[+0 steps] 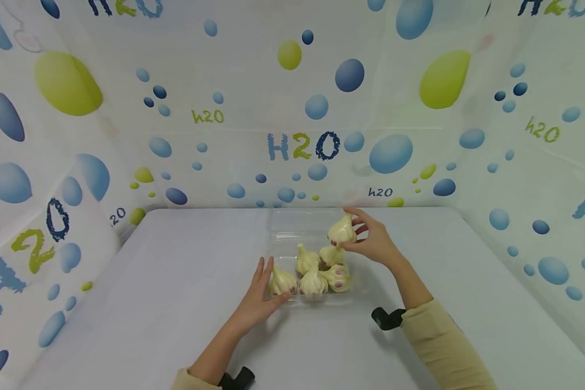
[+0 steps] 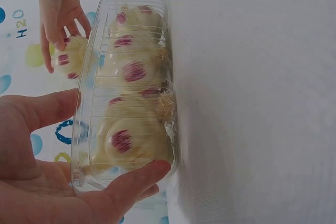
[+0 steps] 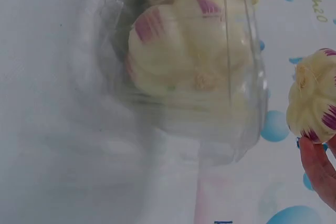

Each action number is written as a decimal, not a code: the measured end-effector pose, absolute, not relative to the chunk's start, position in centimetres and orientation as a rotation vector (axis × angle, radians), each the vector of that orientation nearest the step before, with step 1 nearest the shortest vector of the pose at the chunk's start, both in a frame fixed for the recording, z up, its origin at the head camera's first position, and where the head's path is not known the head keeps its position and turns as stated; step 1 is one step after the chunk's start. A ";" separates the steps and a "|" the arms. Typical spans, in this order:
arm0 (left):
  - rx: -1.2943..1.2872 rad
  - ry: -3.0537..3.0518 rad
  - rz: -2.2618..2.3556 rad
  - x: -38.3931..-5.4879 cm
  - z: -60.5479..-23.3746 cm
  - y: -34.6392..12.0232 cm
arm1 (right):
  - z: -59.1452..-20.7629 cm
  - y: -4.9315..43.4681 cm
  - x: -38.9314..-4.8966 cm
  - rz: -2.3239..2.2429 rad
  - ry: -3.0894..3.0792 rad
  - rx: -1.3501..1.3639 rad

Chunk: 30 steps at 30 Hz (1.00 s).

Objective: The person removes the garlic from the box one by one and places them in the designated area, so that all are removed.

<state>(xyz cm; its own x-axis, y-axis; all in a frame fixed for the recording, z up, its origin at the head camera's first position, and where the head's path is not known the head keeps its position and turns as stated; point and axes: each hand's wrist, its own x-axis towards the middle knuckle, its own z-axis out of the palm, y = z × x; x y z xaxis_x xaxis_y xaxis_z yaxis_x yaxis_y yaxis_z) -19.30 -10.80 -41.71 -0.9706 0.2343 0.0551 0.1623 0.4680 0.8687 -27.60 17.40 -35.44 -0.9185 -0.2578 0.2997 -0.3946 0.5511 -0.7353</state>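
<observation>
White curtain [image 1: 253, 65] printed with blue and green drops and the letters H2O surrounds the working place at the back and on both sides. Before it lies a wide, pale table [image 1: 127, 309]. Over it reach two forearms in beige sleeves [image 1: 443, 341].

On the table stands a clear plastic container [image 3: 254, 87]; its farther part [image 1: 297, 222], which is perhaps the opened lid, lies toward the curtain.

At the near left corner of the container is the left hand [image 1: 263, 295]. Its fingers are spread and almost straight, resting along the side wall, with the thumb at the front rim; it seems to steady the container. The right hand [image 1: 372, 241] is closed as far as one bulb permits, pinching it between thumb and fingers.

This held garlic bulb [image 1: 342, 231] is above the rear right part of the container, apart from its wall. Five other garlic bulbs [image 1: 313, 283] sit inside, close together.

I judge that the step in hand is the moving of one bulb at the container; whether in or out, I cannot tell. The next move should call for a firm pinch, a careful path over the neighbouring bulbs, and the container held still.
</observation>
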 end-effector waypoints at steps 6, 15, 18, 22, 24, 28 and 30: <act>0.352 2.629 1.537 -19.1 -41.7 -10.9 | -35.8 18.6 -27.3 1.303 -2.616 0.511; 0.362 2.635 1.524 -19.4 -41.7 -10.9 | -36.0 20.5 -27.5 1.275 -2.628 0.472; 0.365 2.639 1.520 -19.5 -41.8 -10.9 | -36.0 21.1 -27.5 1.284 -2.634 0.447; 0.376 2.660 1.505 -19.6 -41.9 -10.9 | -36.1 21.6 -27.5 1.295 -2.645 0.423; 0.376 2.665 1.501 -19.6 -41.9 -10.9 | -36.2 21.8 -27.6 1.294 -2.649 0.420; 0.368 2.665 1.501 -19.5 -41.9 -10.9 | -36.7 22.3 -27.8 1.306 -2.656 0.418; 0.367 2.666 1.497 -19.5 -41.9 -10.9 | -36.9 22.5 -27.9 1.312 -2.658 0.412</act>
<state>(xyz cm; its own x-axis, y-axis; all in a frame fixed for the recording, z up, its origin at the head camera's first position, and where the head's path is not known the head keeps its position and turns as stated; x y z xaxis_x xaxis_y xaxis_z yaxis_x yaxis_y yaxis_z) -19.50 -10.94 -41.90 -0.9697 0.2362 0.0616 0.1756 0.4996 0.8483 -27.95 22.51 -36.95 -0.9513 -0.1782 0.2516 -0.3081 0.5803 -0.7539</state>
